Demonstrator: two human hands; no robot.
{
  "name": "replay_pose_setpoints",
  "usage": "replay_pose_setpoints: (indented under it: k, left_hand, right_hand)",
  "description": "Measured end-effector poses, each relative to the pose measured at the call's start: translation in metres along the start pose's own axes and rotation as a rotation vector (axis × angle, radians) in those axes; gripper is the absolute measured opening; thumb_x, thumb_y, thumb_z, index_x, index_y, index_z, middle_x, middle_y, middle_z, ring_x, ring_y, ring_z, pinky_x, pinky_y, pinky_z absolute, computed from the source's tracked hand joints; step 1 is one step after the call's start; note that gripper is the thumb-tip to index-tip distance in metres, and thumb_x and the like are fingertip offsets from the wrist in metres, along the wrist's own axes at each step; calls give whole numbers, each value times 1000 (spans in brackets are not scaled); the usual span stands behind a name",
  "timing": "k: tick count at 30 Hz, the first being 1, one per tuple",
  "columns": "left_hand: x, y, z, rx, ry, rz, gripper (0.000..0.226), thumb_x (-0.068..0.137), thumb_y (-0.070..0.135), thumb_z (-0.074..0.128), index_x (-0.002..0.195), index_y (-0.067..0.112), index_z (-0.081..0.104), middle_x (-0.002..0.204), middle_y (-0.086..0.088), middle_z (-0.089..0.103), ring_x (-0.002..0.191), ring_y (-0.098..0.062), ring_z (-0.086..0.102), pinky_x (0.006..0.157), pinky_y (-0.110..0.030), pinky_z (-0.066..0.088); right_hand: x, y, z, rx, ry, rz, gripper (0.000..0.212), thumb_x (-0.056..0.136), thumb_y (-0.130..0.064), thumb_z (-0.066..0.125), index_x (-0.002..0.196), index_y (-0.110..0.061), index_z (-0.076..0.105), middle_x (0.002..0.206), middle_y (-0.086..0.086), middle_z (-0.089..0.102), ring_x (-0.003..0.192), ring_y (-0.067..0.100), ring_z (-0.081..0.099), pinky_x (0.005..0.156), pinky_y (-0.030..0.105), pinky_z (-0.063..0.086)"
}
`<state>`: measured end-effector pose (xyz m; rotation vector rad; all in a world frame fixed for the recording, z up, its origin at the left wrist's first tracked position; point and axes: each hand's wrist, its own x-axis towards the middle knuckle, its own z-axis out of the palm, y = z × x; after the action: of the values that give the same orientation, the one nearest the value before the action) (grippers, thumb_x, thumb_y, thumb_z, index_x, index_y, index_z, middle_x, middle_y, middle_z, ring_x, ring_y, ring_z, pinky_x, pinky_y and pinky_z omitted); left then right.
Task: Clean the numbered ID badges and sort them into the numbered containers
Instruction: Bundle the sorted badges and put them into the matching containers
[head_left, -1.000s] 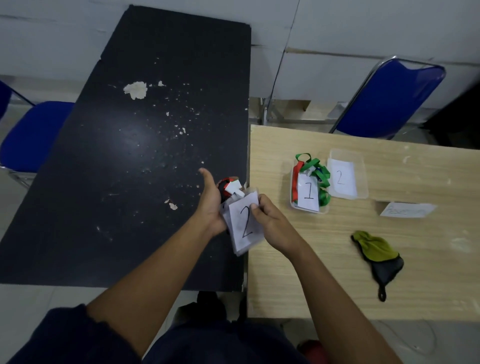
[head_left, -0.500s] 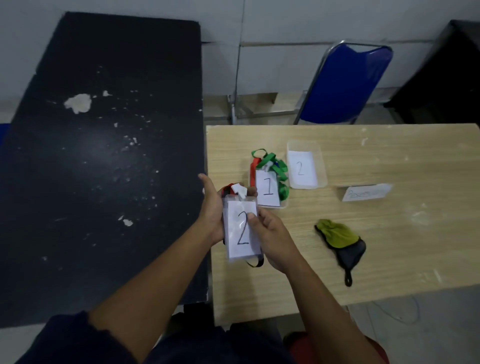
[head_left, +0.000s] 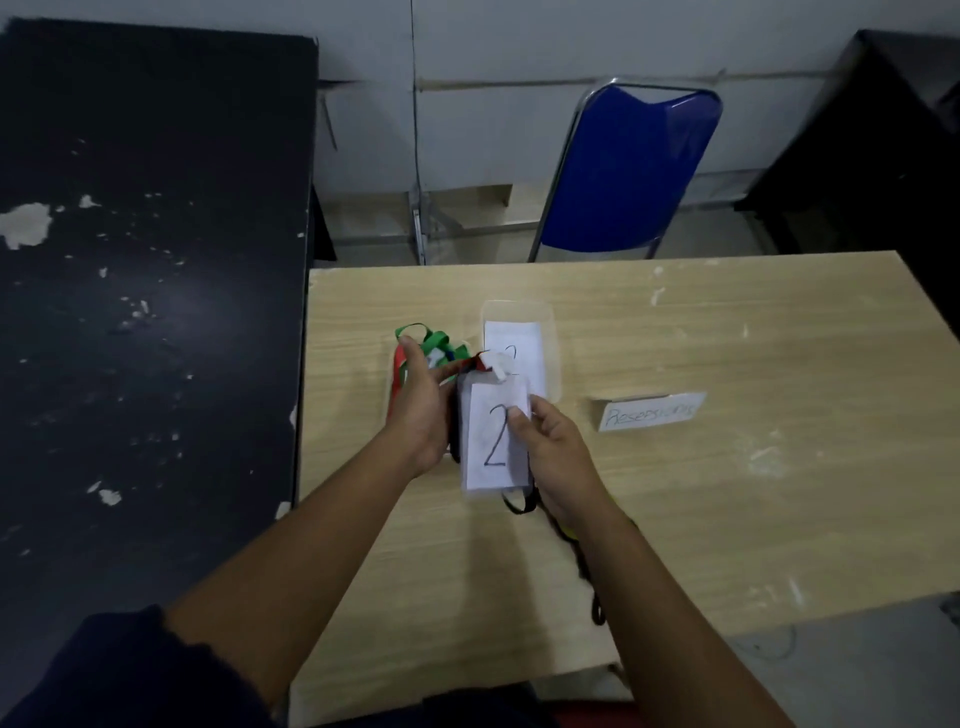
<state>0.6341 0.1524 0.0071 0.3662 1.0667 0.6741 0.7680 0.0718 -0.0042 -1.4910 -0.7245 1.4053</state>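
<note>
The right thumb lies on the front of a clear-sleeved ID badge (head_left: 493, 441), near its right edge, and the other right fingers go behind it, so the right hand (head_left: 556, 457) pinches the card. The left hand (head_left: 421, 410) is at the badge's left edge. Its thumb stands free, pointing far, and one finger stretches straight toward the top of the badge. The rest of its fingers are hidden behind the card, so whether they grip it cannot be told.

The badge is held upright above the light wooden table (head_left: 727, 493), a large handwritten 2 facing the camera. A white clip (head_left: 496, 364) and a bit of red strap sit at its top, and a black lanyard loop (head_left: 519, 501) hangs below it.

Just beyond the badge stands a clear container (head_left: 553, 332) with a paper slip inside; its number is mostly hidden. To its left, partly behind the left hand, a second container holds green lanyards (head_left: 434, 338) and red ones.

To the right lies a handwritten paper label (head_left: 649, 410). A black table (head_left: 156, 312) adjoins on the left, and a blue chair (head_left: 634, 166) stands at the far side
</note>
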Motion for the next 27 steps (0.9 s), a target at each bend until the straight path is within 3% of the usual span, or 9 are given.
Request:
replay_pose_setpoints:
  k: [3,6,10,13,17,19,22,24,27]
  left_hand:
    - [18,3,6,23,38,40,78,96,70,19,129,10,57,127,-11,66,117,-25,62,104,-44,47]
    - [33,5,6,90,65,41,60,100,63,27,115,16,61,117,-5,72,116,-20,63,105,-43,46]
    - [50,8,8,162,84,17,52,104,52,31,124,11,57,110,1,74,114,-17,63,103,-40,46]
    - [60,7,14,202,86,8,51,106,46,31,132,9,53,119,-1,69,115,-18,62,101,-37,45]
    - [76,5,20,250,131,16,55,106,45,31,140,6,48,139,-5,57,122,-21,57,107,-36,42]
    - [82,2,21,314,173,27,57,105,49,31,142,9,48,143,-3,53,130,-23,52,110,-36,39]
    - [92,-4,19,496,220,75,45,104,54,28,110,27,63,120,6,62,120,-16,52,112,-39,36]
    - [95,-6,19,519,222,71,40,103,55,27,89,34,58,107,9,57,111,-14,51,110,-41,35]
    - [97,-7,18,503,168,52,46,103,57,23,98,30,61,110,3,55,109,-15,49,108,-39,33]
  right_hand:
    - [32,-15,-21,-14,106,-38,16,101,-21,53,103,-24,69,94,-1,75,84,18,70,76,43,59]
    - [68,-35,-35,48,135,-67,17,102,-21,52,104,-26,67,95,-3,75,87,19,70,74,41,60]
    - [113,-53,-42,92,190,-128,13,102,-23,53,103,-26,66,97,-3,73,92,18,69,83,41,59]
    - [140,-46,-40,31,247,-147,13,102,-24,51,105,-23,64,100,0,72,94,18,68,85,40,58]
    - [161,-21,-33,-111,303,-91,16,103,-24,47,113,-20,59,95,-6,68,83,5,67,64,20,53]
    - [166,-8,-30,-234,310,-53,16,103,-24,46,113,-19,57,99,-3,65,91,15,64,72,27,52]
    - [169,6,-29,-461,250,-42,19,103,-23,44,113,-13,57,99,0,61,93,23,60,77,33,48]
    - [170,14,-29,-563,226,-27,20,103,-23,43,112,-9,55,94,1,59,88,25,59,71,30,41]
    - [170,20,-30,-607,228,56,28,103,-22,43,127,-7,45,98,7,58,82,25,55,68,30,38]
